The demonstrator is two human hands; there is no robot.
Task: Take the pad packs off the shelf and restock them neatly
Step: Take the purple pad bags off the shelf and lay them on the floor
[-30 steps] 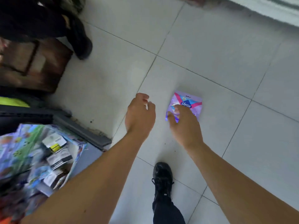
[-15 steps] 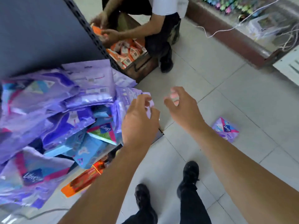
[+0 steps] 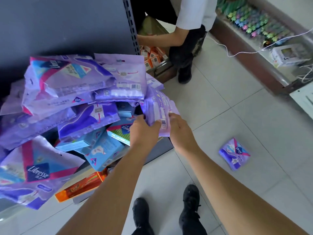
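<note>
A messy heap of purple pad packs (image 3: 71,85) and blue boxes (image 3: 101,150) fills the low shelf (image 3: 160,146) on the left. Both hands hold one pale purple pad pack (image 3: 159,107) at the heap's right edge, its barcode facing up. My left hand (image 3: 144,129) grips its lower left side; my right hand (image 3: 181,129) grips its right side near the barcode. Another small purple pad pack (image 3: 234,152) lies alone on the floor tiles to the right.
A dark shelf back panel (image 3: 67,22) rises behind the heap. A crouching person (image 3: 186,22) works at a crate of orange boxes (image 3: 152,55) beyond the shelf end. A counter with a white cable (image 3: 237,53) runs along the right. An orange box (image 3: 81,185) lies below the heap.
One second ago my right hand set a pad pack on the floor. Both hands then rose to the shelf heap and now grip a pale purple pack at its right edge.
</note>
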